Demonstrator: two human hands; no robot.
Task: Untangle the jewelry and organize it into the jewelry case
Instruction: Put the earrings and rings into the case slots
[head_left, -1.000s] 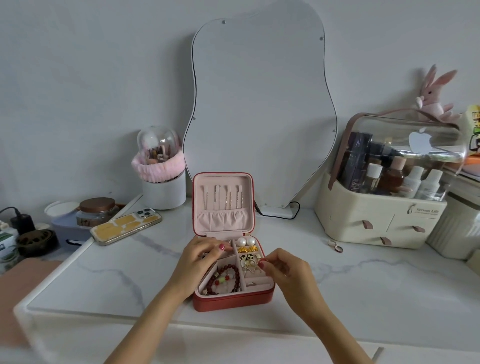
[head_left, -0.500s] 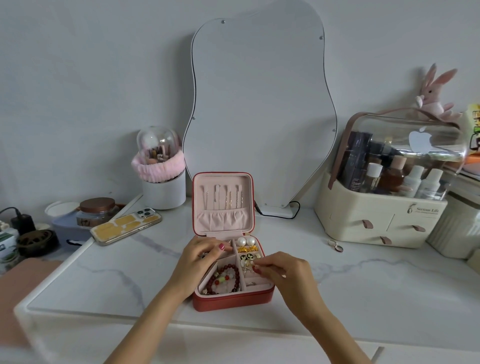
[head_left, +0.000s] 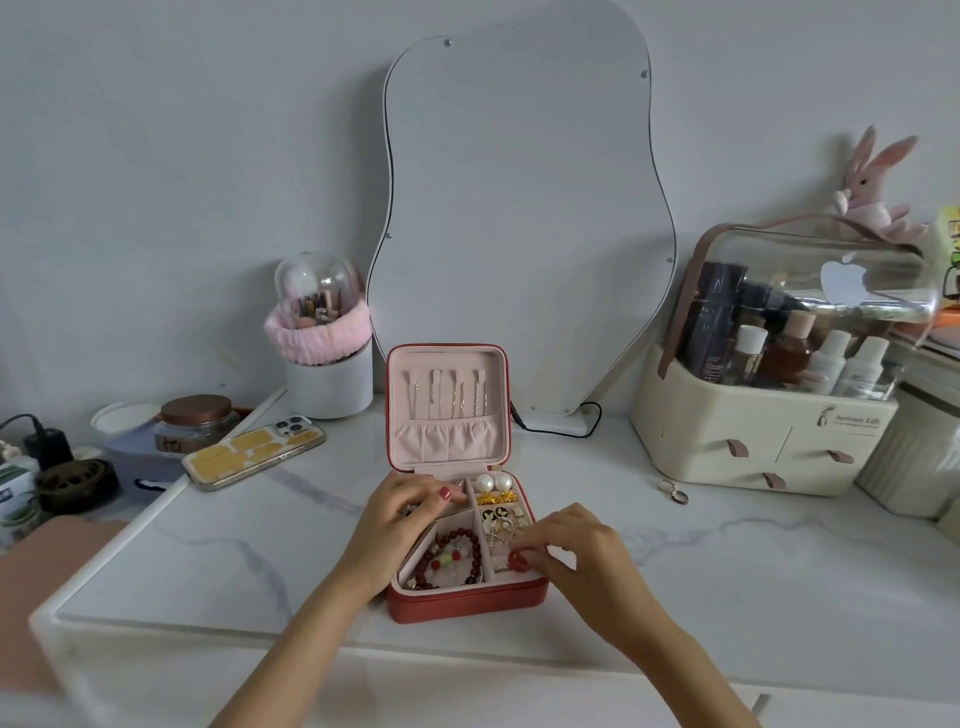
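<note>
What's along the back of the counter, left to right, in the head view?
Brown-lidded jar → phone → white cup with pink headband → open jewelry case → loose ring → cream cosmetics organizer.

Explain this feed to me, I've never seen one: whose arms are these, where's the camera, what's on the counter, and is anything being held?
No machine here: a person's two bare arms, filmed by one camera on their head looking down. On the marble counter stands an open red jewelry case before a mirror. A phone lies to its left, a cosmetics box to its right. The left hand rests in the case's back-left compartment, beside a red bracelet. The right hand reaches into the ring section; what it pinches, if anything, is too small to tell.
</note>
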